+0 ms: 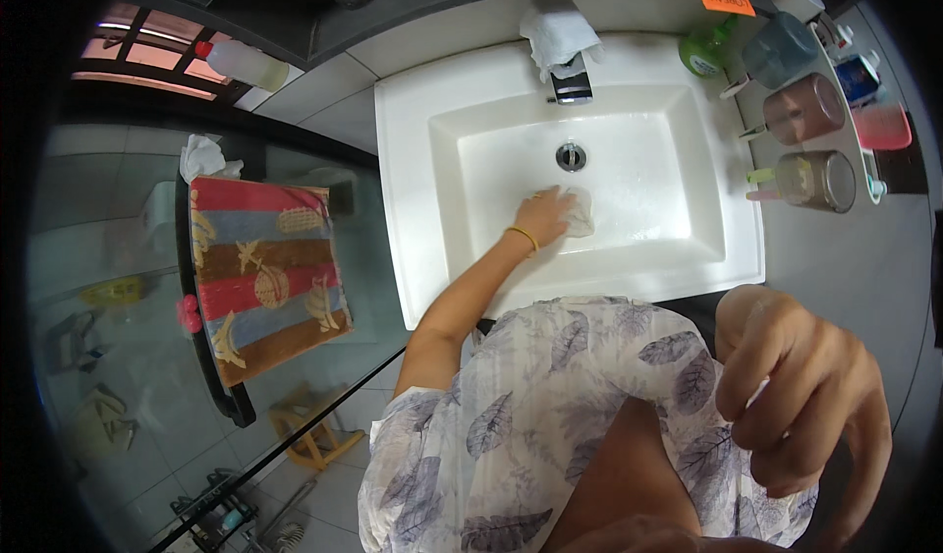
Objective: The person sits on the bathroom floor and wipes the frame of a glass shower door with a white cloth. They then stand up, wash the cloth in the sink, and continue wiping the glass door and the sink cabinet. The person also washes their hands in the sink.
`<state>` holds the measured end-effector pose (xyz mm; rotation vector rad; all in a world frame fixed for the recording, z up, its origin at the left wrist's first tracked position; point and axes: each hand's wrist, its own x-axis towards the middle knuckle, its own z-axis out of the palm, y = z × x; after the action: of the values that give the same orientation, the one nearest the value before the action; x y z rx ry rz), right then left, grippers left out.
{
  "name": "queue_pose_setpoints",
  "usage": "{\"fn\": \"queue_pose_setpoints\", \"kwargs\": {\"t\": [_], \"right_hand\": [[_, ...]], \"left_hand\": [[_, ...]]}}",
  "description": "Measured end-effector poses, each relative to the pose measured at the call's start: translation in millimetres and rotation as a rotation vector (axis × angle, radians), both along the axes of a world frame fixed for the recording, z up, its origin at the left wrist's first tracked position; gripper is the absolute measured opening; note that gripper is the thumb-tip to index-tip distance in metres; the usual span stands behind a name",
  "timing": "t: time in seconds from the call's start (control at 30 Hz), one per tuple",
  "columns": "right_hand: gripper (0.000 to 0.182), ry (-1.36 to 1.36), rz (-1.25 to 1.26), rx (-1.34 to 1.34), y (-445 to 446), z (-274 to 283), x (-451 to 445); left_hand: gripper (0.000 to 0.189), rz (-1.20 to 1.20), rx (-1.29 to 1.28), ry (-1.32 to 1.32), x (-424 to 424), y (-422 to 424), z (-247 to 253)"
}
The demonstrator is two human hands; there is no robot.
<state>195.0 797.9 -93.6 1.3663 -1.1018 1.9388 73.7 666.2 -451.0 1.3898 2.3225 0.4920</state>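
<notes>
My left hand [541,216], with a yellow bangle at the wrist, is low in the white washbasin [644,207]. Its fingers lie over the left edge of a thin, wet, whitish cloth or tissue [580,214] on the basin floor; whether they grip it is hidden. Just beyond is the metal drain [571,157]. Above that stands a chrome faucet [572,89] with a crumpled white cloth or tissue [560,34] draped over its top. My right hand [803,394] is raised near the camera at the right, fingers curled in, with no object visible in it.
A green pump bottle [703,53] stands at the basin's back right corner. Toothbrush cups [803,109] hang along the right wall beside a rack of bottles. At left, a striped towel [269,280] hangs on a glass door's black handle [239,406]. A red-capped bottle [247,67] sits on the ledge.
</notes>
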Motion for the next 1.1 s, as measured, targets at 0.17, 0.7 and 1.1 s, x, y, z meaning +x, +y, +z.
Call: {"fn": "queue_pose_setpoints", "kwargs": {"t": [0.17,0.7,1.1], "right_hand": [[0.013,-0.398,-0.179,0.096,34,-19,-28],[0.024,-1.666,-0.538,0.034,73,-141,-137],[0.025,-1.719,-0.384,-0.238,71,-144,-171]], "left_hand": [[0.039,-0.102,0.035,0.085,17,33,-16],[0.019,0.818,0.547,-1.248,-73,31,84],[0.012,0.878,0.804,-1.427,-71,64,73]]}}
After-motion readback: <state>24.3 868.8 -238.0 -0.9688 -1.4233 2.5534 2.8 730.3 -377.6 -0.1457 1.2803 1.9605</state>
